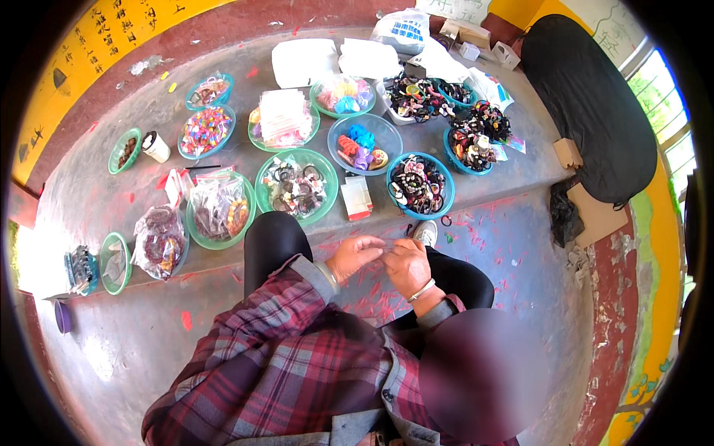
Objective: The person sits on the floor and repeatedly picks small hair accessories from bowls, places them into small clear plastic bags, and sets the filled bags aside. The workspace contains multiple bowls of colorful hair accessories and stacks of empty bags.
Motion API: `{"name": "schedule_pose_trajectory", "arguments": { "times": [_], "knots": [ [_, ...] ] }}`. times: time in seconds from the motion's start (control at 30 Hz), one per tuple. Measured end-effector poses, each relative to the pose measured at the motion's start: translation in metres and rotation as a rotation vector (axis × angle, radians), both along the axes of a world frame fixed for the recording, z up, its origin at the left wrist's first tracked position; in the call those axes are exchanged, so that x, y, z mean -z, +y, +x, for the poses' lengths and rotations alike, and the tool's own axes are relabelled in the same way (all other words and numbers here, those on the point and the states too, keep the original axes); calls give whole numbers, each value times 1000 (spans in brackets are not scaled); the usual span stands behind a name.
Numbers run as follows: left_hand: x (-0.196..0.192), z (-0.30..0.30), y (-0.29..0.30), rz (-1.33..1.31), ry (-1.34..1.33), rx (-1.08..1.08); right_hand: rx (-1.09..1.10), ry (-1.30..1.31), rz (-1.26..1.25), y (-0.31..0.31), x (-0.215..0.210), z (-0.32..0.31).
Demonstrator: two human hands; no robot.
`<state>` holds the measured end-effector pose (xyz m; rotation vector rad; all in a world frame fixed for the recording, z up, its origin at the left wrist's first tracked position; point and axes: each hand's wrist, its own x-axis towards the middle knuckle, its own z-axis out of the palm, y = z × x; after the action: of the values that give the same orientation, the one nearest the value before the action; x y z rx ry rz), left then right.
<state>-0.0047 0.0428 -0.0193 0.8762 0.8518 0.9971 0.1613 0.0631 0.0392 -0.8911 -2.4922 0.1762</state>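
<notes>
My left hand (357, 256) and my right hand (407, 266) meet in front of my knees, their fingertips pinched close together. Something small and thin seems to be between them, too small to make out. Just beyond the hands stands a white and red cardboard box (355, 195). To its left is a green bowl (259, 193) of dark and light hair ties. A blue bowl (451, 187) on its right is heaped with black hair ties bearing small ornaments. Behind the box, a clear bluish bowl (399, 146) holds orange, blue and purple pieces.
Several more bowls, bags and packets cover the raised grey ledge (245, 74), among them a pink-filled bowl (207, 132) and a white cup (155, 147). Red scraps lie on the floor (506, 230). A black oval board or cover (595, 104) leans at the right.
</notes>
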Motion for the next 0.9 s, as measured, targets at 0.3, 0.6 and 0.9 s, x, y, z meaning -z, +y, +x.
{"name": "schedule_pose_trajectory", "arguments": {
  "times": [0.3,0.6,0.9],
  "knots": [
    [-16,-6,6,-53,99,-123,-100,-88,59,11,-7,-15],
    [-14,-23,22,-63,180,-300,-108,237,-37,63,-21,-14],
    [8,-16,13,-88,320,-238,456,-241,-318,193,57,28]
  ]
}}
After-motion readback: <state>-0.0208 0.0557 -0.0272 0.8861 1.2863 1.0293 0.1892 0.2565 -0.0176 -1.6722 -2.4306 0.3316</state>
